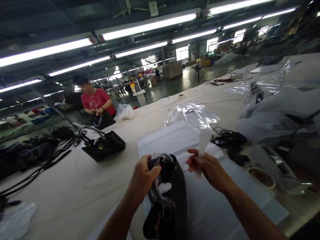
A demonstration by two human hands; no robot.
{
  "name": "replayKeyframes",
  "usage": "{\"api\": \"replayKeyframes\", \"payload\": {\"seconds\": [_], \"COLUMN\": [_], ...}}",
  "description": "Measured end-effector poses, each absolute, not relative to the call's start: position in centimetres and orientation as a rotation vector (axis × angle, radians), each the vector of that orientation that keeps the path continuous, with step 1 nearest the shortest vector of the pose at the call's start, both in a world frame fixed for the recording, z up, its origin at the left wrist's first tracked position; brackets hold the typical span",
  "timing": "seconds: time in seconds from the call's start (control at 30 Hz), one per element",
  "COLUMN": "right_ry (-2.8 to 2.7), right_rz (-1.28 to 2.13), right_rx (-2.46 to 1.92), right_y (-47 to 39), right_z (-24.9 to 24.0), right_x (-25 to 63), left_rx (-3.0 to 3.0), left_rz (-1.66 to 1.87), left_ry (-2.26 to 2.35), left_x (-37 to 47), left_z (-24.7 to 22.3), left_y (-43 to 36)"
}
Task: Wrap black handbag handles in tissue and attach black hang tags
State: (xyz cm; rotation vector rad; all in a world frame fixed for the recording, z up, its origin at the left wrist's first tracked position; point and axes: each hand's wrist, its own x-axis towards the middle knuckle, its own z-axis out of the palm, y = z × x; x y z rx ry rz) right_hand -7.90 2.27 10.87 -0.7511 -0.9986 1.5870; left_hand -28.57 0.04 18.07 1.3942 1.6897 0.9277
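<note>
A black handbag (178, 196) with gold-coloured hardware stands before me, its handles (160, 196) wrapped in clear plastic. My left hand (143, 178) grips the bag's top at the far end of the handles, thumb and fingers closed round it. A small white piece (165, 187) lies against the handles. To the right of the bag, my right hand (207, 168) is raised, slightly blurred, pinching a thin white translucent strip (204, 141) that sticks up above the fingers. Under the bag lie white sheets (160, 140).
Another black handbag (105, 146) stands at left, near a co-worker in red (97, 101) handling a bag. Clear plastic bags (191, 113) lie ahead. Black cords (230, 138), a tape dispenser (277, 166) and a tape roll (261, 176) sit on the right.
</note>
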Motion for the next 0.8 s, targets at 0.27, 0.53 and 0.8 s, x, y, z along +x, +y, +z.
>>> {"api": "replayKeyframes", "payload": {"seconds": [0.27, 0.53, 0.8], "right_ry": [-1.399, -1.247, -1.399], "right_rz": [2.166, 1.891, 1.957], "right_rx": [-0.804, -0.559, -0.665], "right_y": [1.9, 3.8, 3.8], "right_z": [8.9, 10.9, 12.6], "right_x": [-14.4, -18.8, -17.8], "left_rx": [1.391, 1.160, 0.882], "left_rz": [0.929, 1.376, 1.329], "left_ry": [1.478, 1.519, 1.076], "left_x": [-28.6, -28.3, -29.6], "left_z": [17.7, 13.3, 14.6], "left_y": [-0.7, -2.7, -2.5]}}
